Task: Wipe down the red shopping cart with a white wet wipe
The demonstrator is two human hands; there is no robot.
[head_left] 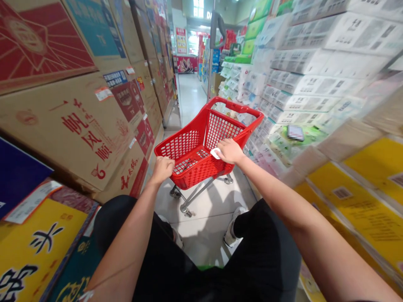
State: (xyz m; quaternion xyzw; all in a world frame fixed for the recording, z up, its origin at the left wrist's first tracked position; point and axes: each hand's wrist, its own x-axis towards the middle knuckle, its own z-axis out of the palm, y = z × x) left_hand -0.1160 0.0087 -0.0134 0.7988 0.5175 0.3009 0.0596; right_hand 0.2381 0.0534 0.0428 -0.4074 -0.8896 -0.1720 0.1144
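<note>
A red plastic shopping cart [195, 178] stands in front of me on a metal frame with casters, its handle pointing away to the far right. Its lattice basket holds nothing that I can see. My left hand [163, 168] is closed over the rim at the near left corner. Farther right, my right hand [230, 151] is closed at the near side rim. A small white thing [215, 153] shows at the fingers of that hand; its kind is unclear.
Stacked cardboard cartons [78, 126] line the left side. White packaged goods [315, 84] and yellow boxes [352, 197] rise on the right. A metal post with a grey handle [217, 31] stands beyond the cart. Tiled floor [192, 94] runs down the aisle.
</note>
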